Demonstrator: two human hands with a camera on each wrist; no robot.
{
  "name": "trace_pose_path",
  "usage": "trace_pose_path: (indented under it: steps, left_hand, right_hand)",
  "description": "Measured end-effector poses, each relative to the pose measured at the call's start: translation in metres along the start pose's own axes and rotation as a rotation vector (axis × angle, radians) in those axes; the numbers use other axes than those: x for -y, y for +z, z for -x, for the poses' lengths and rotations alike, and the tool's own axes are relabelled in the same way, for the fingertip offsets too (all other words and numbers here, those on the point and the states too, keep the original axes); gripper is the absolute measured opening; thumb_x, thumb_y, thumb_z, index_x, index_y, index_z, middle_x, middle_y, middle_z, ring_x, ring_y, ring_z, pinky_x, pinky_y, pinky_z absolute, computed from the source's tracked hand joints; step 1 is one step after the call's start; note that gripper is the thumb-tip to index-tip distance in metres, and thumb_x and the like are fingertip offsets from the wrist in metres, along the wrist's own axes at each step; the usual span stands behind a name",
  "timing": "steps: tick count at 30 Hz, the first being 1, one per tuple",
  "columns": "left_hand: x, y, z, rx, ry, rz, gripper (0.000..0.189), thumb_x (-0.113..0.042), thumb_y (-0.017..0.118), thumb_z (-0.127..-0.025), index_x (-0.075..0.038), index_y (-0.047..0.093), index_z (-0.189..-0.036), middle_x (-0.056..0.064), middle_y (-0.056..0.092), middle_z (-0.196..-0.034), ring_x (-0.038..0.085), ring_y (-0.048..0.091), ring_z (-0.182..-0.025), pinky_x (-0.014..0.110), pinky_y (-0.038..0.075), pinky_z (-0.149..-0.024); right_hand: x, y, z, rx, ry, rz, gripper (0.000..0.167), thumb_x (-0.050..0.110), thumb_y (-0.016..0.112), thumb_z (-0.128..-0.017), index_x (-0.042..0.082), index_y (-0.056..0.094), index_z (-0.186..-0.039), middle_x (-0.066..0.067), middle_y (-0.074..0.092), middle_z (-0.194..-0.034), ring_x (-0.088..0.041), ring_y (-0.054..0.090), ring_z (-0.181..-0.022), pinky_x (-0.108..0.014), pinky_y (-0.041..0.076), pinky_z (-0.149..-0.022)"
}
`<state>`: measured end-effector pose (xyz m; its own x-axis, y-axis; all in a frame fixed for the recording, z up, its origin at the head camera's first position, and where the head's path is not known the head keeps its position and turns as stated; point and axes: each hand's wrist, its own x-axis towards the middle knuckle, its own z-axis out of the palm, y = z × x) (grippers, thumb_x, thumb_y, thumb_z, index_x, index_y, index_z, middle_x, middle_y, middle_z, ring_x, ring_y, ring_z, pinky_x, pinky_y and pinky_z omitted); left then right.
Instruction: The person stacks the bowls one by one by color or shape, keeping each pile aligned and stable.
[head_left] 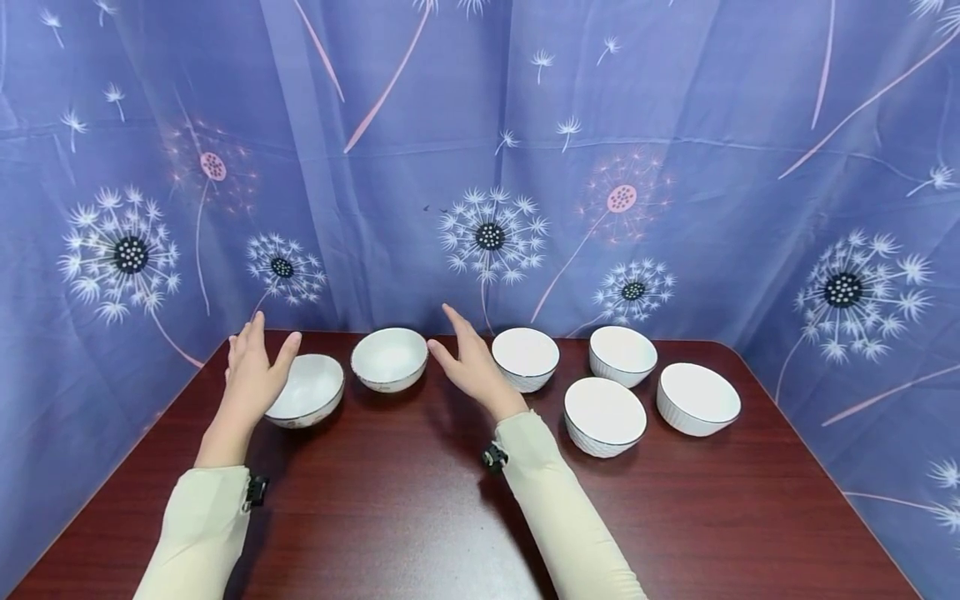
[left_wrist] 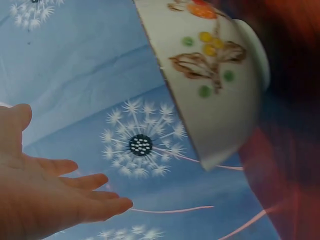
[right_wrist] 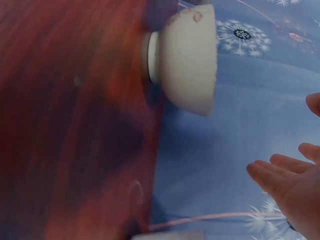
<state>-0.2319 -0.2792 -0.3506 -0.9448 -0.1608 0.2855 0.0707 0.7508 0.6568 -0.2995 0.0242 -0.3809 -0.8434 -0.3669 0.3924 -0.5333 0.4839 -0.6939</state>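
Bowls [head_left: 390, 362], likely stiff, slick and fragile, stand near spread, empty left fingers [head_left: 257, 332] and right fingers [head_left: 462, 330]; opposite sides should suit gripping.

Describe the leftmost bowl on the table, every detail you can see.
The leftmost bowl is round and pale, apparently glazed ceramic, with a thin dark rim line and a low foot. Its outside carries brown leaves, yellow berries, green dots and an orange-red motif; the inside looks plain, with nothing visible in it. It stands upright on the table, toward the back left, apart from the next bowl. The left hand partly hides it in the head view; the left wrist view shows no contact.
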Motion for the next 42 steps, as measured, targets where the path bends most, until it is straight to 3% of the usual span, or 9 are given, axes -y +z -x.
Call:
trace_pose_path:
  steps: [6,10,15,23,28,33,37,39,42]
  left_hand:
    - [0.012,-0.002,-0.003,-0.004,-0.029,0.042,0.079,-0.04,0.042,-0.101,0.009,0.005,-0.15,0.039,0.009,-0.15,0.057,0.003,-0.137,0.068,0.008,-0.108]
    - [0.019,-0.001,-0.004,0.009,-0.09,0.06,0.076,-0.035,0.044,-0.101,0.009,0.006,-0.15,0.04,0.013,-0.148,0.057,0.013,-0.135,0.066,0.014,-0.108]
    - [0.027,0.001,-0.004,0.056,-0.175,0.107,0.075,-0.033,0.043,-0.101,0.006,0.002,-0.151,0.037,0.012,-0.151,0.053,0.013,-0.138,0.063,0.016,-0.11]
    - [0.039,0.002,-0.004,0.13,-0.231,0.236,0.074,-0.028,0.042,-0.102,0.009,-0.001,-0.15,0.039,0.013,-0.149,0.051,0.016,-0.138,0.058,0.02,-0.111]
    - [0.045,0.001,-0.003,0.186,-0.281,0.278,0.073,-0.03,0.039,-0.103,0.009,-0.003,-0.149,0.04,0.013,-0.148,0.049,0.015,-0.139,0.055,0.021,-0.112]
    - [0.051,0.002,-0.002,0.236,-0.333,0.323,0.073,-0.03,0.037,-0.103,0.009,-0.005,-0.149,0.04,0.011,-0.149,0.048,0.014,-0.14,0.055,0.019,-0.112]
    - [0.054,0.004,-0.001,0.252,-0.376,0.36,0.071,-0.029,0.036,-0.103,0.007,-0.004,-0.15,0.039,0.015,-0.149,0.046,0.025,-0.136,0.055,0.035,-0.104]
    - [0.055,0.005,-0.001,0.259,-0.396,0.376,0.07,-0.029,0.035,-0.103,0.007,-0.003,-0.15,0.039,0.018,-0.148,0.045,0.033,-0.131,0.051,0.046,-0.094]
    - [0.058,0.005,0.0,0.28,-0.413,0.408,0.068,-0.025,0.035,-0.103,0.007,-0.002,-0.15,0.039,0.017,-0.148,0.042,0.04,-0.123,0.044,0.052,-0.085]
  right_hand:
    - [-0.002,0.018,-0.006,-0.005,0.032,-0.092,0.061,0.023,0.054,-0.098,0.006,0.028,-0.151,-0.013,0.031,-0.153,-0.028,0.032,-0.139,-0.039,0.031,-0.111]
    - [-0.004,0.03,-0.009,-0.024,0.039,-0.18,0.059,0.017,0.054,-0.097,0.003,0.031,-0.149,-0.017,0.035,-0.151,-0.037,0.04,-0.133,-0.042,0.038,-0.106]
    - [-0.008,0.042,-0.01,-0.037,0.079,-0.234,0.056,0.015,0.054,-0.097,0.001,0.033,-0.147,-0.019,0.038,-0.149,-0.039,0.042,-0.131,-0.045,0.038,-0.105]
    - [-0.006,0.055,-0.008,-0.026,0.209,-0.297,0.058,0.019,0.054,-0.097,0.002,0.032,-0.148,-0.021,0.039,-0.147,-0.032,0.044,-0.131,-0.043,0.038,-0.106]
    - [-0.006,0.063,-0.008,-0.042,0.243,-0.28,0.059,0.019,0.056,-0.096,-0.001,0.033,-0.147,-0.022,0.042,-0.144,-0.032,0.043,-0.132,-0.042,0.036,-0.107]
    - [-0.007,0.068,-0.007,-0.045,0.29,-0.355,0.061,0.014,0.057,-0.095,-0.004,0.031,-0.146,-0.023,0.039,-0.146,-0.035,0.045,-0.129,-0.042,0.038,-0.106]
    - [-0.007,0.071,-0.008,-0.043,0.342,-0.421,0.062,0.008,0.057,-0.093,-0.005,0.029,-0.147,-0.025,0.036,-0.147,-0.036,0.045,-0.128,-0.041,0.04,-0.105]
    - [-0.007,0.072,-0.008,-0.037,0.364,-0.439,0.062,0.005,0.057,-0.093,-0.005,0.028,-0.147,-0.024,0.034,-0.148,-0.034,0.043,-0.13,-0.041,0.039,-0.105]
    - [-0.008,0.073,-0.009,-0.027,0.401,-0.503,0.064,0.002,0.057,-0.093,-0.004,0.026,-0.148,-0.024,0.032,-0.149,-0.035,0.044,-0.128,-0.042,0.042,-0.102]
